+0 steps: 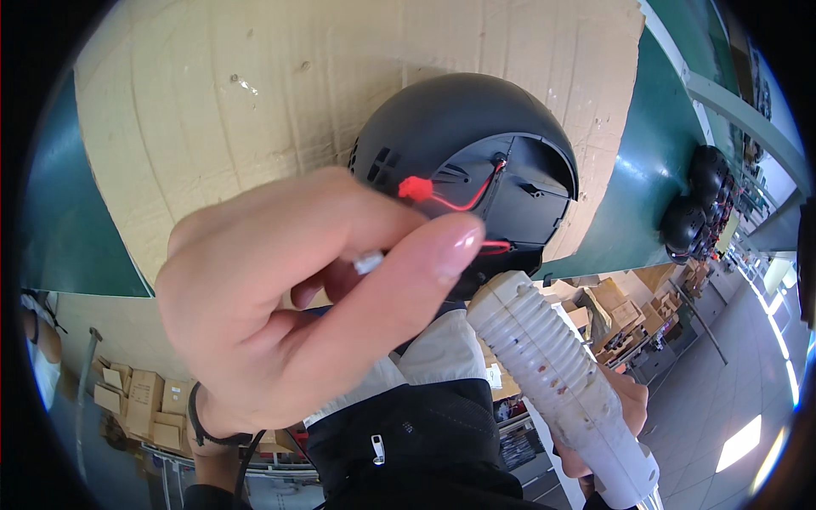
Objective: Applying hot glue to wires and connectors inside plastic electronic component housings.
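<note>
My left hand [297, 297] fills the middle of the view, thumb and forefinger pinched on a small white connector [368, 262]. A black dome-shaped shell [450, 127] lies on a sheet of cardboard [238, 93], its open back showing a red plug [415, 189] and thin red wires [472, 200] that run toward my fingers. My right hand [625, 408] grips a white ribbed power tool [561, 382], held upright just right of the shell with its tip near the shell's lower edge.
The cardboard lies on a green bench [637, 187]. More black shells [693, 208] sit in a row at the far right. Brown cartons [140, 404] are stacked on the floor at lower left, and more boxes [625, 314] lie at the right.
</note>
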Tool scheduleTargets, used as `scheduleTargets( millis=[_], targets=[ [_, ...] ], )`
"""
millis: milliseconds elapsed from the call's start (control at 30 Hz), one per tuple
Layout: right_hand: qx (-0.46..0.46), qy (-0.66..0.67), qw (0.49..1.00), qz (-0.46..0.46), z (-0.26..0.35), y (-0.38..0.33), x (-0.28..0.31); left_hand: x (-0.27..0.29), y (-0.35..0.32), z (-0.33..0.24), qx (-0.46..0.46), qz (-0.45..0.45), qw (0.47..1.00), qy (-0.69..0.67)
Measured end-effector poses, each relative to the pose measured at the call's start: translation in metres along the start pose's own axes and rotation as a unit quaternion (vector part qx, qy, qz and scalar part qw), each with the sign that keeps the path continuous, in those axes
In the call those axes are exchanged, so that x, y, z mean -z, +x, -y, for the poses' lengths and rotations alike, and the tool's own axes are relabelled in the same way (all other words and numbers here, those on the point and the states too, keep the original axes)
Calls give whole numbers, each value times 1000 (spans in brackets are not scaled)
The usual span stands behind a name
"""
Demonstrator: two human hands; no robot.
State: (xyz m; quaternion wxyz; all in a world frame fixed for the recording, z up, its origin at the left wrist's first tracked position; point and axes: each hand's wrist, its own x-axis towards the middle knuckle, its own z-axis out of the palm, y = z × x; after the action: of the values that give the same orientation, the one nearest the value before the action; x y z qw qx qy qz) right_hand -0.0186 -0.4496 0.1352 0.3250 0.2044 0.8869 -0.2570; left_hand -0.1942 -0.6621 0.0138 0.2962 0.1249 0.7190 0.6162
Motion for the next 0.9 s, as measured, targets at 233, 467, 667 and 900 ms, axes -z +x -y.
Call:
scheduleTargets(
  millis=[233, 467, 667, 900],
  targets=[
    [-13, 14, 1000, -2, 0, -3, 1, -9, 10, 2, -43, -6, 998, -44],
    [30, 117, 993, -20, -4, -1, -8, -8, 9, 3, -48, 6, 998, -43],
    [27, 168, 984, -49, 0, -11, -5, -7, 10, 3, -64, 13, 998, -22],
    [79, 136, 987, -30, -6, -17, -3, -9, 9, 2, -54, 2, 998, -37]
  ],
)
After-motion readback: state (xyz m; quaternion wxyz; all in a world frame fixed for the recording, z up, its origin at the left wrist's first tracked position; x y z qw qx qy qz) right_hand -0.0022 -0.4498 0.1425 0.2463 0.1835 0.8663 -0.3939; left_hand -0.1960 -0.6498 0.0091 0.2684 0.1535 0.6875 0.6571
